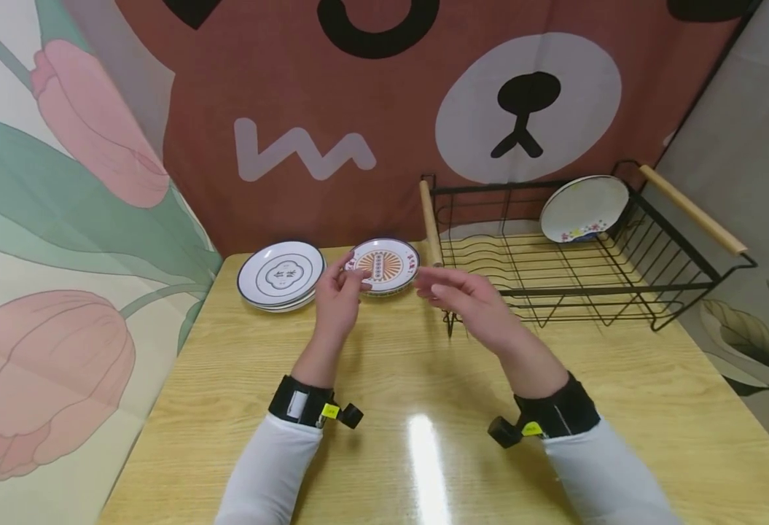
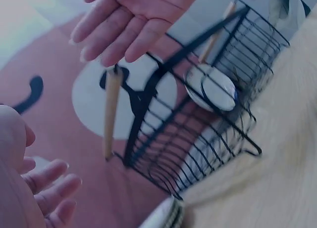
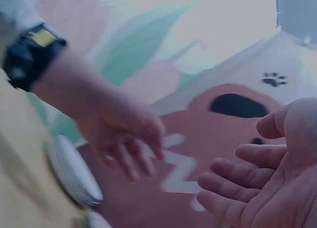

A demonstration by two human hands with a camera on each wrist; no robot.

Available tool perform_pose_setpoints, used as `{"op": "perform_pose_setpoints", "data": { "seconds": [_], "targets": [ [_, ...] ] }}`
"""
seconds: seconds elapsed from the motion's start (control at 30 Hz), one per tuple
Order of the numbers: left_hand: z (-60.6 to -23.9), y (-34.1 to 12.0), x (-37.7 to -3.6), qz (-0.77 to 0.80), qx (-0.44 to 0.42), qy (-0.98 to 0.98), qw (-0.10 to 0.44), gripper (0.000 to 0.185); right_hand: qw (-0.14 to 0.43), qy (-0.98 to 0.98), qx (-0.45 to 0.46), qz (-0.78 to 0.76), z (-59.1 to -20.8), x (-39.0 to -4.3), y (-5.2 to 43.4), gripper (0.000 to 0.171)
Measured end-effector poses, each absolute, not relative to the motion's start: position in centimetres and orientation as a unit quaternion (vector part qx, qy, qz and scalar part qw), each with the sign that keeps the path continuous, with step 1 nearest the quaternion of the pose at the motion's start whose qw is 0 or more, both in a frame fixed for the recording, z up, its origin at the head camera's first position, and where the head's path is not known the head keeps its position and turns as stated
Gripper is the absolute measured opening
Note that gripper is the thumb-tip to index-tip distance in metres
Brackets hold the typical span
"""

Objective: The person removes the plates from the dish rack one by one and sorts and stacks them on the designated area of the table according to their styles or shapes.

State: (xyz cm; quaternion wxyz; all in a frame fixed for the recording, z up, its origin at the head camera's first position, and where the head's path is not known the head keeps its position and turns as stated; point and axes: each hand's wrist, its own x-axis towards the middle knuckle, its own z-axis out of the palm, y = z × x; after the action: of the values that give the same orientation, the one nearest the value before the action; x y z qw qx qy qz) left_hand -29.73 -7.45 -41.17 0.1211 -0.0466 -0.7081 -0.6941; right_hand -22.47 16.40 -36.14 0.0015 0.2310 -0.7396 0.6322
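As seen from the head: patterned plate (image 1: 383, 265) flat on table (image 1: 423, 408), just beyond both hands; left hand (image 1: 338, 295) nearer, fingertips at rim; right hand (image 1: 463, 295) spread, empty, beside rack (image 1: 574, 255).

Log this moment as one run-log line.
left hand: open, at orange-patterned plate | right hand: open, empty, beside it | dish rack: one plate inside

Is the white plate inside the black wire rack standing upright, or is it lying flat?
Upright, a little tilted. The white plate stands on edge at the back of the black wire rack, its face visible from the front.
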Motion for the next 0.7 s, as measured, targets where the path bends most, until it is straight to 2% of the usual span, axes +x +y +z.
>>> {"op": "perform_pose_setpoints", "data": {
  "seconds": [0.27, 0.57, 0.7],
  "targets": [
    [-39.7, -7.1, -27.7, -0.701, -0.088, -0.692, 0.149, 0.041, 0.125, -0.734, 0.214, 0.633, -34.8, -22.1, 21.5, 0.034],
    [-40.1, -6.9, -26.0, -0.692, -0.125, -0.699, 0.131, 0.04, 0.188, -0.746, 0.17, 0.615, -34.6, -22.4, 25.1, 0.034],
    [-40.4, -6.5, -25.1, -0.668, -0.144, -0.716, 0.141, 0.04, 0.202, -0.76, 0.143, 0.601, -34.6, -22.4, 25.8, 0.035]
  ]
}}
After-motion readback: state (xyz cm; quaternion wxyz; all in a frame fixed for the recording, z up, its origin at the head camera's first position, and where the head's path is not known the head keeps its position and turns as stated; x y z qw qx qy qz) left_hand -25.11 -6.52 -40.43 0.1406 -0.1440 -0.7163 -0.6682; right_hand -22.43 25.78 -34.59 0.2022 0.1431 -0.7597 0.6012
